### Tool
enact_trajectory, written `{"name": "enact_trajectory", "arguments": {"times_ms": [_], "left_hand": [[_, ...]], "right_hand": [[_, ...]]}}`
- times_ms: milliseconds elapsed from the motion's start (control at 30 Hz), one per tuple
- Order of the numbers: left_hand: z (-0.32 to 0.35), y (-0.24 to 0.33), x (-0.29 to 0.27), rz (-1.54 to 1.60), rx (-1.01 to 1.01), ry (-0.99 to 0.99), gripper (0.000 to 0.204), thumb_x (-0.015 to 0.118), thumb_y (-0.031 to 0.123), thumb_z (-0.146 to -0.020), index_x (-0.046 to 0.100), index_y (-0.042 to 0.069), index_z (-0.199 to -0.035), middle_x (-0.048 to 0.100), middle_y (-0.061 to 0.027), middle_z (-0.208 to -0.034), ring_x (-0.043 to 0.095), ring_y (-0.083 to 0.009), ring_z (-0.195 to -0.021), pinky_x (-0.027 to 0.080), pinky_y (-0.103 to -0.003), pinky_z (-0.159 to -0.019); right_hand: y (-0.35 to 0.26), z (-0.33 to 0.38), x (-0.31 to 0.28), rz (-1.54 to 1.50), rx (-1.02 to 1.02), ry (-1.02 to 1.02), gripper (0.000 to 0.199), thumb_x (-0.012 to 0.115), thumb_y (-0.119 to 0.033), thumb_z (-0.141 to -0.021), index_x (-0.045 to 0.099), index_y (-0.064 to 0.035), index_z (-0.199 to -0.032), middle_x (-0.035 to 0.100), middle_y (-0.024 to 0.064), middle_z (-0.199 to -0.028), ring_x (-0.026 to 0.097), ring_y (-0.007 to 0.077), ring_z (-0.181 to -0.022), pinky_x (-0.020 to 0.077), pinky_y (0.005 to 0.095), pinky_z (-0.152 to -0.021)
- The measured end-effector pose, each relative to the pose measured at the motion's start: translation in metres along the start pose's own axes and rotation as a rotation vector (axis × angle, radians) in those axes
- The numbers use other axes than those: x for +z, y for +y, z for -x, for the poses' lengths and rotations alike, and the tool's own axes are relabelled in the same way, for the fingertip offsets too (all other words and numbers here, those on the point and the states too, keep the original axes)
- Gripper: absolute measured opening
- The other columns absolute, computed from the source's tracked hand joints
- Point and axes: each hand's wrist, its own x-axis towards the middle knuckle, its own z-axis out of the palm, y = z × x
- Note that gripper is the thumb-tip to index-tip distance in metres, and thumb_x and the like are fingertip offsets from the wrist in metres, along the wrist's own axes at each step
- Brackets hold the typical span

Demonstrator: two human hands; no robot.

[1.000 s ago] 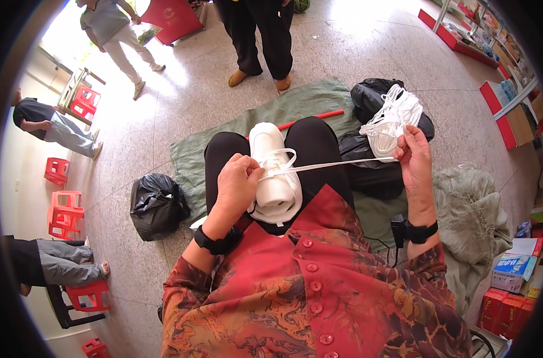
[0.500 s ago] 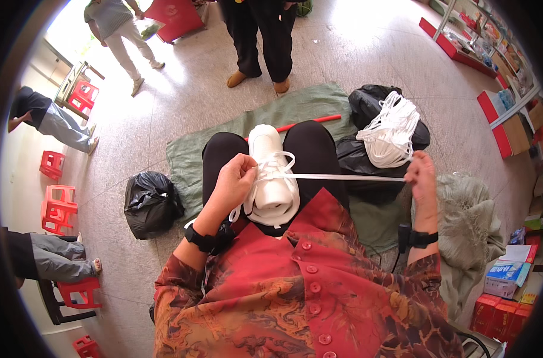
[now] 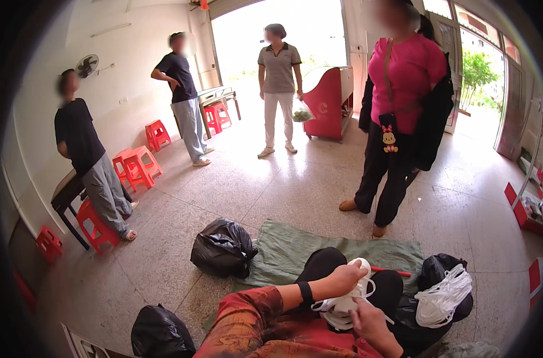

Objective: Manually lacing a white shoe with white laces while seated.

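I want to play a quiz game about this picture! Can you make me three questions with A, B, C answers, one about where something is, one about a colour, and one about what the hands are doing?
1. Where does the bundle of white cord lie?
A. On the black bag to the person's right
B. On a red stool
C. On the dark table by the wall

2. What colour is the mat on the floor?
A. Yellow
B. Green
C. Blue

3. What are the left hand and right hand doing?
A. Hanging free
B. Both on the white spool of cord
C. Holding a stool

Answers: 1 A, the bundle rests on top of the black bag. 2 B, the mat is dull green. 3 B, both hands touch the spool on the lap.
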Motion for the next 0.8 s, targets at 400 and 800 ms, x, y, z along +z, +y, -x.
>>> {"name": "enact_trajectory", "arguments": {"times_ms": [400,800], "left_hand": [[-0.042,-0.045,0.028,0.562,-0.173,-0.029,0.013,0.057,0.011,-0.088,0.056,0.001,-0.096,0.058,-0.0094,-0.070,0.056,-0.0157,-0.061,0.047,-0.034,-0.052],[-0.036,-0.009,-0.015,0.891,-0.136,-0.570,0.023,0.075,0.013,-0.077,0.059,0.007,-0.092,0.061,-0.0007,-0.086,0.059,-0.0091,-0.081,0.049,-0.025,-0.069]], "right_hand": [[0.004,-0.055,0.038,0.157,0.049,-0.220,0.022,0.054,-0.020,-0.091,0.051,0.0009,-0.096,0.065,0.0231,-0.075,0.065,0.0432,-0.071,0.0498,0.0538,-0.064],[-0.035,-0.074,-0.009,-0.967,0.185,-0.361,0.009,0.052,-0.012,-0.101,0.054,-0.0051,-0.096,0.050,-0.0036,-0.068,0.048,0.0027,-0.055,0.0384,0.0174,-0.049]]}}
